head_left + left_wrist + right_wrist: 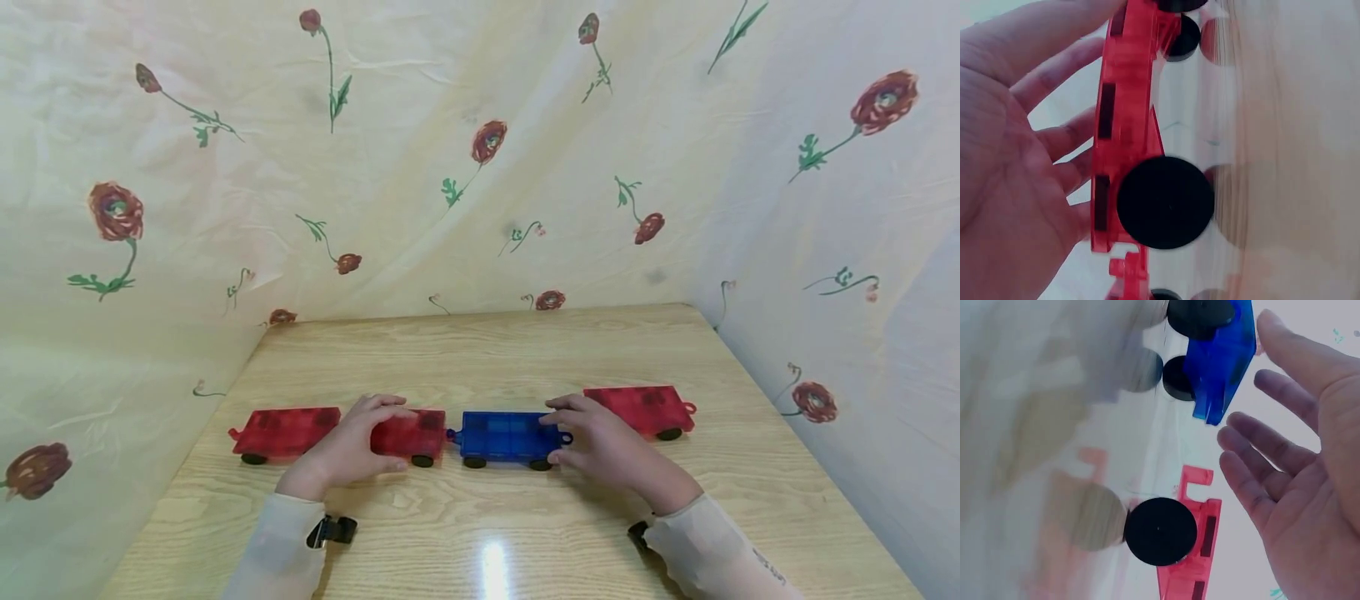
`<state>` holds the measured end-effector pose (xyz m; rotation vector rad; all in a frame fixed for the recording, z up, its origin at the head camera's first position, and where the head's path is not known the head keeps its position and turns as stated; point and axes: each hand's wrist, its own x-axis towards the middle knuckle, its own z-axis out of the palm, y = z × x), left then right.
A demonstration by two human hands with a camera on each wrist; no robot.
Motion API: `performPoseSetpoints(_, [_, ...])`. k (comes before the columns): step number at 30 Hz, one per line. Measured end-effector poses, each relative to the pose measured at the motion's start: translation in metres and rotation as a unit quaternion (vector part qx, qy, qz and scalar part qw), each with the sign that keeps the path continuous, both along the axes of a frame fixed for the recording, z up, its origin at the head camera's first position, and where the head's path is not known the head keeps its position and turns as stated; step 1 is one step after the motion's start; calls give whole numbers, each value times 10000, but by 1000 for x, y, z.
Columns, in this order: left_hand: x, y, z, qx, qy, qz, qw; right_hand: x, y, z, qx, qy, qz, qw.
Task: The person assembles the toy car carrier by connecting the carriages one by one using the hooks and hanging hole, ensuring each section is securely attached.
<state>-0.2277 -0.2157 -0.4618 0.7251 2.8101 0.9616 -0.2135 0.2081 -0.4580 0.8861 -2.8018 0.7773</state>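
Both hands apart, palms inward, fingers spread, forearms aslant.

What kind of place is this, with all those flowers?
Probably a small indoor play or work corner: there's a wood-grain table, flowery sheeting around it, and a blue toy wagon with red ones.

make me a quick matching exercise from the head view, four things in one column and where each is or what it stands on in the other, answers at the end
1. blue wagon
2. left hand
3. right hand
4. flowered cloth

A. near the blue wagon's right end
B. behind and beside the table
C. standing on black wheels
D. over the second red wagon from the left

Pairs: 1-C, 2-D, 3-A, 4-B
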Motion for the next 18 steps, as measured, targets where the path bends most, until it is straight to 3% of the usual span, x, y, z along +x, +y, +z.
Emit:
performPoseSetpoints(8, [-1, 22, 6, 385, 18, -75, 9992, -3, 20, 8, -287, -114, -370, 9988])
performPoseSetpoints(12, [0, 37, 10, 189, 7, -56, 9998, -7, 34, 10, -198, 29, -566, 9982])
performPoseSetpoints(18, [-3, 59, 17, -117, 125, -299, 9994, -13, 56, 11, -104, -45, -1019, 9947])
